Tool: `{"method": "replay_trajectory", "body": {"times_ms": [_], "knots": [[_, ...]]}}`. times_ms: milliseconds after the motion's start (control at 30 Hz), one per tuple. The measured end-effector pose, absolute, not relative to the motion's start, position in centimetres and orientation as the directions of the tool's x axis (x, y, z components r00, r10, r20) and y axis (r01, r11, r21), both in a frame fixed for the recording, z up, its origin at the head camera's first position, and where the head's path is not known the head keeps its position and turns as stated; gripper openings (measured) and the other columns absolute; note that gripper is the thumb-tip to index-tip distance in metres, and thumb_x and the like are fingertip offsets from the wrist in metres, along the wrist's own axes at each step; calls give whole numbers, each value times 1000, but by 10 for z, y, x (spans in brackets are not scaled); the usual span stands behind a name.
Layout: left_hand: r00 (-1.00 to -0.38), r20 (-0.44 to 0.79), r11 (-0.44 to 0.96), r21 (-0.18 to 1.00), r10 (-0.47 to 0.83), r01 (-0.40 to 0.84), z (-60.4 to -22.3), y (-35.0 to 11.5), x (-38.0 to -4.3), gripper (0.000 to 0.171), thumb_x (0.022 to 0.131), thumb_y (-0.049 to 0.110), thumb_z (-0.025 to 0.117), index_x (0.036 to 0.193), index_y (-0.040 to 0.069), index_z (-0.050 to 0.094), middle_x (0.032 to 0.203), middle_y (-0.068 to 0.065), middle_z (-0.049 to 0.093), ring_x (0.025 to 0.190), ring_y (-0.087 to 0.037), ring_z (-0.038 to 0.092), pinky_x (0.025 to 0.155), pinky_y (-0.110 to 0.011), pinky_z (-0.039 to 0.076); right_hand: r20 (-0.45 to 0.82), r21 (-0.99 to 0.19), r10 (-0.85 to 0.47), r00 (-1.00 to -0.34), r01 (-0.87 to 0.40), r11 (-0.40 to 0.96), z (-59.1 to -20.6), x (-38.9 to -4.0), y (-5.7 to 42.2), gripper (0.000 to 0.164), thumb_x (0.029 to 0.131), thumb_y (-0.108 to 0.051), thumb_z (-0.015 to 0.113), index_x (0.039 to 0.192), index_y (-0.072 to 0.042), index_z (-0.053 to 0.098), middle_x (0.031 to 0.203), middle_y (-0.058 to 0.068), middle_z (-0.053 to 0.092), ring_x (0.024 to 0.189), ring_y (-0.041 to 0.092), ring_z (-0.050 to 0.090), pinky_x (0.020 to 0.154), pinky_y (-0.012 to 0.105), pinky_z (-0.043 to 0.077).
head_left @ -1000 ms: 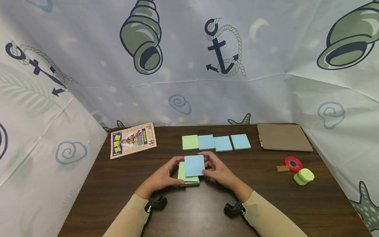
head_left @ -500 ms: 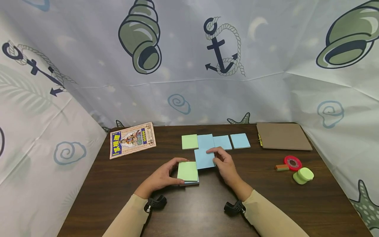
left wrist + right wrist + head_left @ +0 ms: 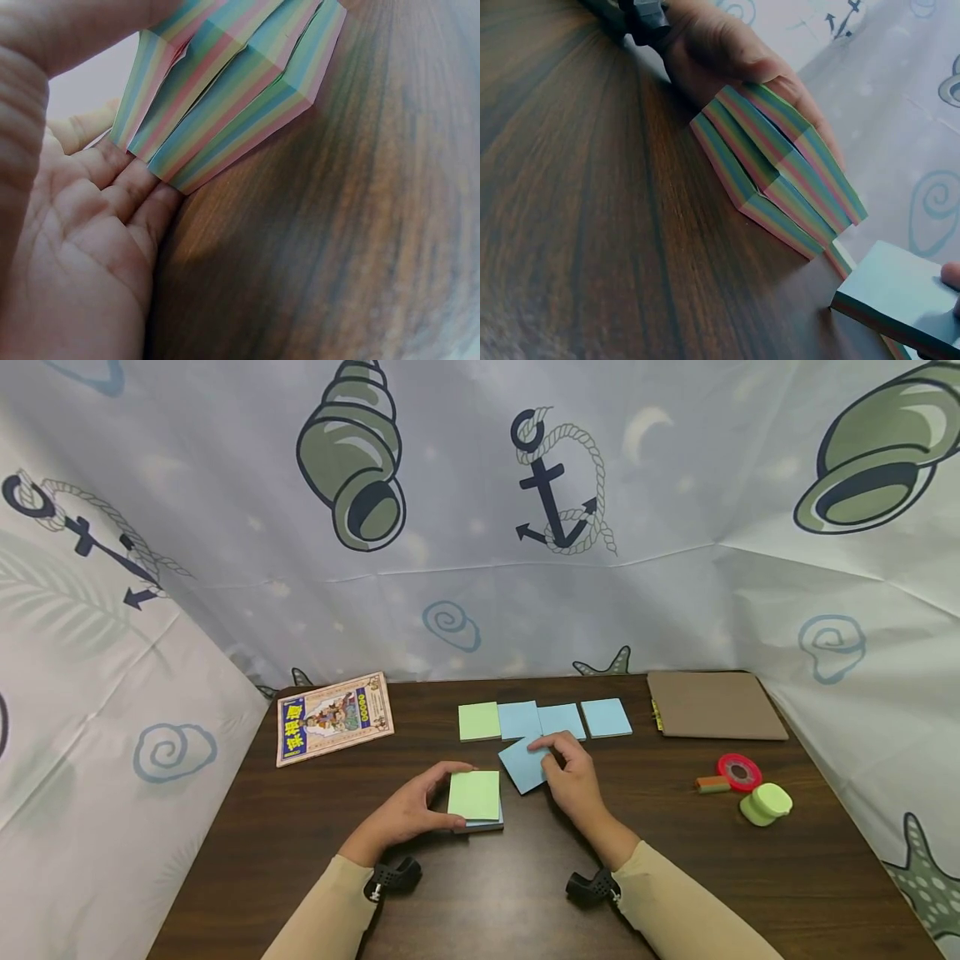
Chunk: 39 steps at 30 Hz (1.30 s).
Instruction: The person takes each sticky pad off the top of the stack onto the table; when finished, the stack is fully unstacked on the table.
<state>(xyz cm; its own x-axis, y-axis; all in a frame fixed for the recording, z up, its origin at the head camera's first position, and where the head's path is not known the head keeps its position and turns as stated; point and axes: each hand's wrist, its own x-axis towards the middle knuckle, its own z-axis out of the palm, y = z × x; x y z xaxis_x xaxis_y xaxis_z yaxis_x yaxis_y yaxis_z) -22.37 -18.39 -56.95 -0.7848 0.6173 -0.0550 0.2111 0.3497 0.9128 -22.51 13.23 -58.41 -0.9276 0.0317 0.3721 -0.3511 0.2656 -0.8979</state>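
Note:
My left hand [image 3: 408, 810] grips a stack of several sticky note pads [image 3: 475, 796], thumb at the near side and fingers at the far side. A green pad tops the stack, with blue showing beneath. In the left wrist view, the stack's striped edges [image 3: 225, 90] sit against my curled fingers [image 3: 135, 187]. To the right, my right hand [image 3: 577, 785] pinches a blue sticky note pad [image 3: 522, 766] by its right side, turned at an angle. The right wrist view shows this pad [image 3: 892, 292] apart from the stack [image 3: 772, 165], its underside partly hidden.
Behind my hands a row holds a green pad [image 3: 478, 722] and blue pads [image 3: 606, 717]. A printed booklet [image 3: 335, 718] lies back left, a brown notebook [image 3: 716, 706] back right. A red ring-shaped roll [image 3: 739, 772], a small block [image 3: 712, 785] and a green container [image 3: 766, 805] are at right.
My right hand has drawn the blue pad off the stack to the right and then turned it, uncovering the green pad. My left hand stays at the stack.

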Motion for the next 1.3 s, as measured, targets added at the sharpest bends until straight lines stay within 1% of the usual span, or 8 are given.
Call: {"method": "replay_trajectory", "body": {"times_ms": [233,400,533,633,933,1033,1200,1300], "knots": [[-779,-46,340,915,626,218,-570,-183,-224,82,89,29,93,159,31,50,155,8,57,141,-22,54,116,-40,44,387,-860,41,-921,-345,377,-586,-226,131,33,97,7,61,108,-16,83,106,3,74,92,13,59,83,25,47],[-779,-46,337,917,625,216,-571,-184,-224,81,90,27,93,158,33,50,155,8,57,141,-21,54,115,-34,44,349,-843,28,-937,-301,446,-586,-226,130,28,97,1,65,110,-15,83,105,7,73,95,19,58,87,35,47],[-782,-47,345,912,622,220,-571,-184,-224,81,90,28,93,159,33,50,156,9,56,145,-21,52,119,-40,43,329,-813,-11,-944,-289,505,-585,-227,130,24,97,-3,69,113,-15,82,108,8,72,105,28,61,91,43,48],[-786,-50,357,907,616,222,-571,-184,-223,81,90,30,93,159,32,50,157,9,56,149,-20,50,121,-43,41,316,-772,-43,-948,-283,569,-586,-227,129,21,97,-8,73,114,-18,79,111,9,69,108,32,58,89,45,48],[-778,-43,329,920,627,214,-572,-184,-222,81,90,27,92,159,31,50,153,7,59,142,-22,54,114,-29,44,279,-664,-103,-955,-270,697,-590,-224,126,17,100,-19,76,117,-23,77,122,12,61,110,32,49,88,44,44],[-776,-45,327,921,629,212,-572,-184,-222,80,91,27,92,159,31,50,154,8,58,144,-21,53,116,-33,44,287,-656,-110,-951,-279,701,-590,-223,126,17,99,-18,77,116,-22,78,123,13,59,112,32,48,89,44,43],[-776,-40,325,921,629,215,-571,-184,-223,80,91,29,92,159,33,50,158,9,55,153,-22,46,124,-56,37,292,-656,-119,-949,-289,697,-587,-223,126,17,100,-18,75,117,-20,78,121,14,58,110,32,48,88,44,43],[-780,-32,324,920,626,222,-572,-185,-224,80,91,30,92,159,32,50,162,10,53,159,-24,40,127,-64,31,294,-667,-121,-948,-294,685,-585,-223,126,17,100,-17,75,117,-20,78,120,14,57,109,32,47,87,44,43]]}}
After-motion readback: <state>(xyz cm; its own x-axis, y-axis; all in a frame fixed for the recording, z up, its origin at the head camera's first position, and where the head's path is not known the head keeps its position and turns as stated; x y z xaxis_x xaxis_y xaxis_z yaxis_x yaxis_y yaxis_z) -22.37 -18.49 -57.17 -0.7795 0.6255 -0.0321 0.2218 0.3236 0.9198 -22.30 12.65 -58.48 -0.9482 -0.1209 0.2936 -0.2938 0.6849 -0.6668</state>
